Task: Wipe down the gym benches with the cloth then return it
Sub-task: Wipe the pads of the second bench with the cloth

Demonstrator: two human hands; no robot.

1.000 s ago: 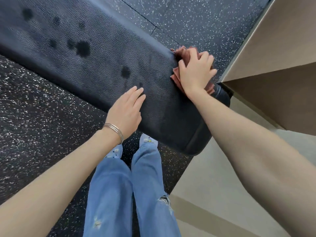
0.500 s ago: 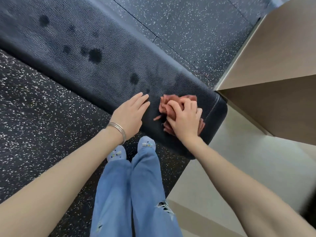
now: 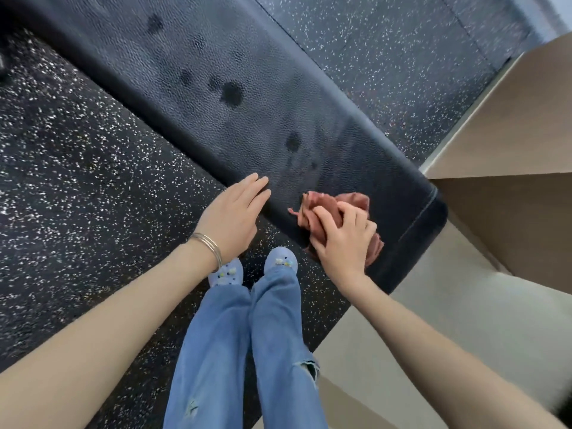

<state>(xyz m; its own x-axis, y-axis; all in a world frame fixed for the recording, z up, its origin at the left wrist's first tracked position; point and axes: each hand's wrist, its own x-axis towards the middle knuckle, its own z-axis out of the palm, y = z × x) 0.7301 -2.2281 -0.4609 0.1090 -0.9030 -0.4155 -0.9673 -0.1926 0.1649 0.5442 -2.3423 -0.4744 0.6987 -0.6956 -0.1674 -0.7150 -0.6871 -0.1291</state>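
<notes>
Diagonally, the bench (image 3: 247, 113) runs upper-left to lower-right; right hand (image 3: 343, 243) fingers clutch the cloth (image 3: 322, 209), left hand (image 3: 232, 215) flat, open.

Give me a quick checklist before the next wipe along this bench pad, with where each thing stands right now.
1. Cloth in hand: ok. The right hand presses the bunched cloth onto the bench pad.
2. Cloth spread flat for good coverage: not ok, it is crumpled.
3. Left hand clear of the wiping path: ok, it rests open on the near edge, apart from the cloth.
4. Dark wet spots wiped: not ok, several show farther up the pad.
5. Pad end by the cloth clean: cannot tell, the picture is slightly blurred.
6. Feet clear of the bench: ok.
</notes>
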